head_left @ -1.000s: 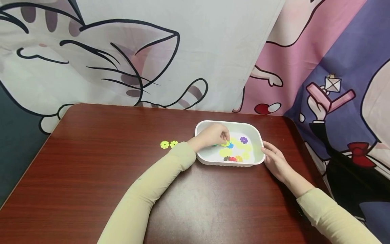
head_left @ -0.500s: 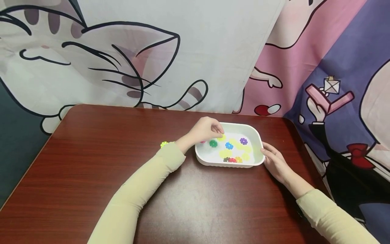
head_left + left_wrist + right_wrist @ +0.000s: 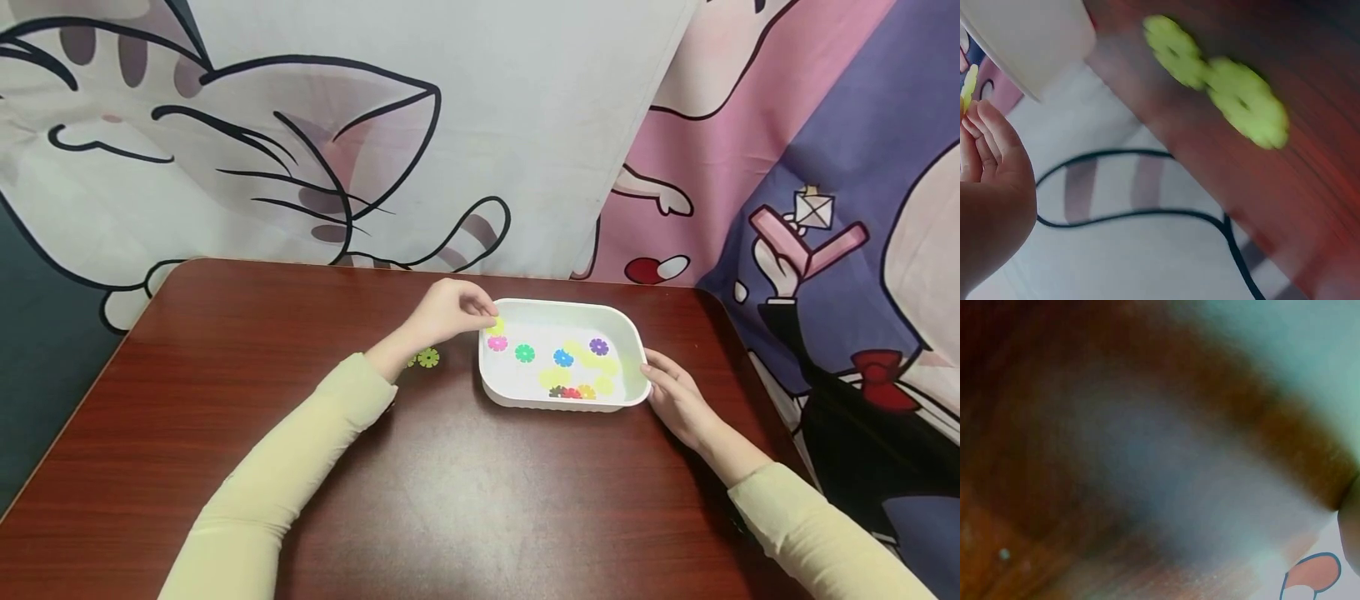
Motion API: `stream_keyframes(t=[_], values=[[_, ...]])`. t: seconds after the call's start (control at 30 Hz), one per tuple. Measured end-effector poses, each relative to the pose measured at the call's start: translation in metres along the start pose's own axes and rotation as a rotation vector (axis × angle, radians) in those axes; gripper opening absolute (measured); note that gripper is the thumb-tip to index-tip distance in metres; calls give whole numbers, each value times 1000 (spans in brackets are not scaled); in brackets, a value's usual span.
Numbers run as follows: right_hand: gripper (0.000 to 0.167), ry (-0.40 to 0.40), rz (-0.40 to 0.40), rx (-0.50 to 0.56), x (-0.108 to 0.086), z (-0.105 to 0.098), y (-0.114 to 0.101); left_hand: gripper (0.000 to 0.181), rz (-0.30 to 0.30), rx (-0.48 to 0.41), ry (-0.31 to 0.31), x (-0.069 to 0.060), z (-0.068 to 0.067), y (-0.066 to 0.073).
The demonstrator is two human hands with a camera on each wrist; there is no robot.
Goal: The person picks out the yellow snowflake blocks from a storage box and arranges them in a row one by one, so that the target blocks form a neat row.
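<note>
Head, left hand (image 3: 453,312): pinching yellow disc (image 3: 497,327) at left rim of white tray (image 3: 517,382).
Right hand (image 3: 678,402): gripping tray's right rim.
Lime discs (image 3: 428,357): lying near-left of yellow disc, closer to left hand.
Left wrist: adjoining on tabletop (image 3: 1300,200).
Right wrist: blurring.

A: Head view?
B: Bright, mostly sharp. Glare on the table (image 3: 465,517), 6 o'clock; soft shadow beside the right forearm (image 3: 738,452), 4 o'clock.
A: Left wrist?
B: Dimmer, soft. Yellow-green pieces (image 3: 1229,87) blurred, 1 o'clock; dark corner, 2.
A: Right wrist?
B: Murky, mostly out of focus. Teal haze, 2 o'clock; printed pink shape (image 3: 1316,573), 4 o'clock, crisper.
</note>
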State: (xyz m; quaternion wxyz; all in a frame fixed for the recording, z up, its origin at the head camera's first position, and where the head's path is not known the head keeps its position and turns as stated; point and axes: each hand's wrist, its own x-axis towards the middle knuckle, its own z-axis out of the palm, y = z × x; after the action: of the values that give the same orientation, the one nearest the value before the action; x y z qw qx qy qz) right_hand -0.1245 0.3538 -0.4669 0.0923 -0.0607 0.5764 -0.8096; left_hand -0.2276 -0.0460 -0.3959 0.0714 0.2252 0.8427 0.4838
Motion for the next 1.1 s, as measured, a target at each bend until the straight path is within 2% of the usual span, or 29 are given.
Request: stream_keyframes(t=[0.43,0.63,0.83,1.1], values=[[36,-5,0,3,-1,0,1,11,-98,47,83,-40,-53,-39],[36,0,4,-3,-1,0,1,11,-167,57,76,-61,-74,-60],[36,0,1,-7,0,0,1,12,-228,88,37,-76,-87,-76],[36,5,2,-1,0,0,0,13,-259,82,-13,-83,-91,-89]])
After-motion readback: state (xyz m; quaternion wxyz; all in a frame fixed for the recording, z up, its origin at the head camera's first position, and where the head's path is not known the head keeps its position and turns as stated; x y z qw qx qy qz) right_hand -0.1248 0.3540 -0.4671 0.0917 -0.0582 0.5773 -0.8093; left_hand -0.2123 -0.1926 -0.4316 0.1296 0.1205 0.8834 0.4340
